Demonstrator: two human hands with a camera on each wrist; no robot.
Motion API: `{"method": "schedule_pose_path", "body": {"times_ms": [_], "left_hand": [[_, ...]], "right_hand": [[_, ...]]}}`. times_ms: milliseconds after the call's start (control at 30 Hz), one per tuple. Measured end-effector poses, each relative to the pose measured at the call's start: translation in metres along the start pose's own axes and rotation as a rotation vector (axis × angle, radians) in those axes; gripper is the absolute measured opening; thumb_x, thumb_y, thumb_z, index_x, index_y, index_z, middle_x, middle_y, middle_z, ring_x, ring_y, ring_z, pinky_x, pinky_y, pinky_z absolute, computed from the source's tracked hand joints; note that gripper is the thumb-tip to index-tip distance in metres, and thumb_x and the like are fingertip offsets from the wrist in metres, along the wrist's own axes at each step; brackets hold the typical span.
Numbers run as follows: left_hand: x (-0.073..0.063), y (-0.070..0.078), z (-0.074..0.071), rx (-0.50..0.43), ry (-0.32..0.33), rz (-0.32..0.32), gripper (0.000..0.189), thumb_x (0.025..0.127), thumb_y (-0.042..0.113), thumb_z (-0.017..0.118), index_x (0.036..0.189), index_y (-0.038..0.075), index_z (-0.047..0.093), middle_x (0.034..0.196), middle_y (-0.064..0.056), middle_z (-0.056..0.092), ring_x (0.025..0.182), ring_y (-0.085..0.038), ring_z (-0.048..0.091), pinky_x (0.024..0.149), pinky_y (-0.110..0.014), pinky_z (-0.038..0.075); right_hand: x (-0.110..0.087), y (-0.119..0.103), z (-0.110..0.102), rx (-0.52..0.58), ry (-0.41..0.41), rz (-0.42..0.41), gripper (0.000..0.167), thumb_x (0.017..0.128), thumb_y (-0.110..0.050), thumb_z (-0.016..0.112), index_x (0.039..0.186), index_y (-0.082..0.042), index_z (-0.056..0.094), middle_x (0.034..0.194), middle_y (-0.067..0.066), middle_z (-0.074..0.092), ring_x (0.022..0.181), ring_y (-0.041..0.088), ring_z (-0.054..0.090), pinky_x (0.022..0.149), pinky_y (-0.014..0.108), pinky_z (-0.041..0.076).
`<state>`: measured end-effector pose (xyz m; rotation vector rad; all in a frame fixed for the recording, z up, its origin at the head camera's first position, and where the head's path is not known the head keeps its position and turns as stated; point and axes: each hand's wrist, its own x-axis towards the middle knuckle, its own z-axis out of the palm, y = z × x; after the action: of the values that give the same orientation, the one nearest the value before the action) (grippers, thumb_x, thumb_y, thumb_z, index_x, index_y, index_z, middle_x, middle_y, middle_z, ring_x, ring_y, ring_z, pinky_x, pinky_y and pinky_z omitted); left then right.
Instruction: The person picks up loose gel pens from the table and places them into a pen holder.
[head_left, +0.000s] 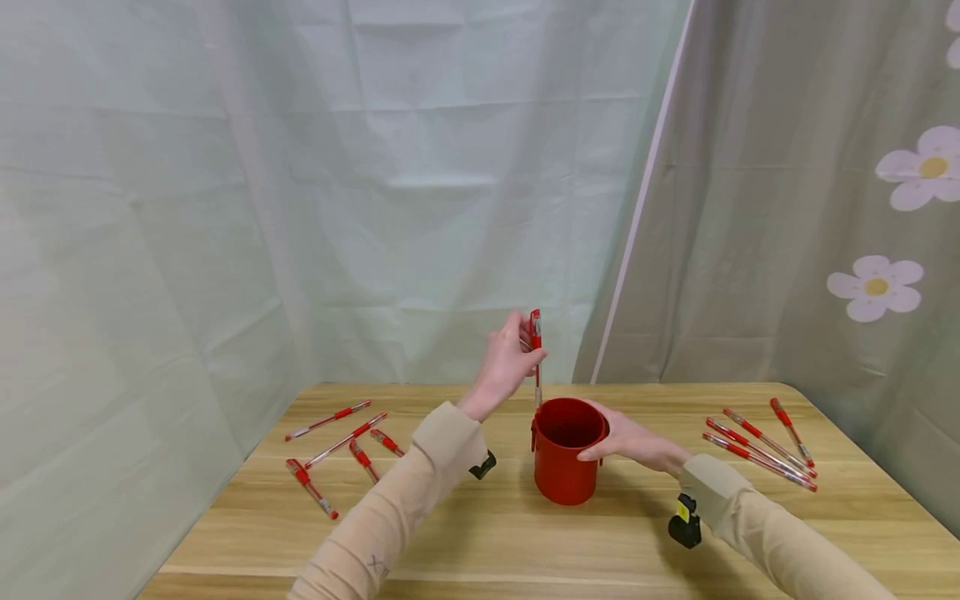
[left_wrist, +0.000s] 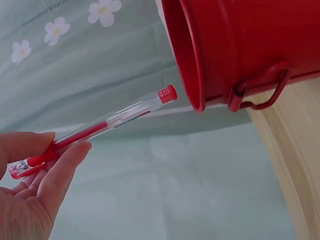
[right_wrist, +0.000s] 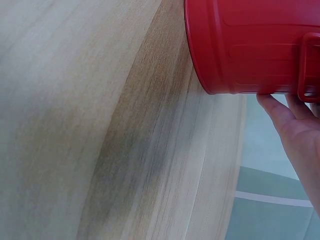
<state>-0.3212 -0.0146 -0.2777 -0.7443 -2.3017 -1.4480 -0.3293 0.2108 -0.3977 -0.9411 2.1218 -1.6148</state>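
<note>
My left hand (head_left: 506, 360) pinches a red gel pen (head_left: 537, 342) by its capped end, between thumb and fingers. The pen hangs nearly upright, its red-plugged end (left_wrist: 167, 94) just short of the rim of a red metal bucket (head_left: 566, 475). That bucket stands upright on the table and has small wire handles (left_wrist: 265, 92) on its sides. My right hand (head_left: 630, 437) holds the bucket at its right side, thumb near the front of the rim. In the right wrist view, fingers (right_wrist: 277, 110) touch the bucket's wall. The bucket's floor is hidden.
Several red pens lie scattered at the left, among them a pen (head_left: 311, 487) nearest the front. More pens (head_left: 761, 450) lie loosely grouped at the right. The wooden table (head_left: 570, 558) ends at a pale curtain (head_left: 420, 208) behind and at the left; a grey flowered curtain (head_left: 750, 250) hangs right.
</note>
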Motion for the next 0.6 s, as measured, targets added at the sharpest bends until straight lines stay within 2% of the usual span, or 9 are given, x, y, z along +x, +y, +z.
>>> {"method": "schedule_pose_path", "body": {"times_ms": [267, 400, 600], "left_hand": [[-0.004, 0.000, 0.011, 0.008, 0.008, 0.050, 0.028, 0.079, -0.004, 0.066, 0.093, 0.003, 0.043, 0.074, -0.006, 0.051, 0.063, -0.016, 0.054, 0.051, -0.022, 0.049], [-0.007, -0.002, 0.015, -0.017, -0.003, 0.048, 0.032, 0.079, -0.005, 0.066, 0.099, 0.001, 0.041, 0.074, -0.006, 0.051, 0.063, -0.016, 0.054, 0.051, -0.024, 0.050], [-0.010, -0.007, 0.020, -0.032, -0.017, 0.034, 0.034, 0.080, -0.004, 0.065, 0.103, 0.004, 0.040, 0.074, -0.006, 0.052, 0.061, -0.016, 0.055, 0.050, -0.023, 0.049]], "right_hand": [[0.001, -0.002, 0.002, 0.008, 0.006, 0.004, 0.067, 0.078, -0.012, 0.069, 0.136, -0.011, 0.034, 0.129, 0.009, 0.045, 0.115, 0.026, 0.041, 0.089, 0.043, 0.036], [0.001, -0.002, 0.002, 0.008, 0.011, 0.014, 0.069, 0.078, -0.013, 0.070, 0.136, -0.010, 0.033, 0.129, 0.009, 0.045, 0.115, 0.027, 0.041, 0.089, 0.043, 0.036], [0.002, 0.000, 0.003, 0.012, 0.010, 0.019, 0.070, 0.079, -0.014, 0.069, 0.137, -0.008, 0.032, 0.129, 0.010, 0.044, 0.115, 0.029, 0.040, 0.088, 0.043, 0.037]]}}
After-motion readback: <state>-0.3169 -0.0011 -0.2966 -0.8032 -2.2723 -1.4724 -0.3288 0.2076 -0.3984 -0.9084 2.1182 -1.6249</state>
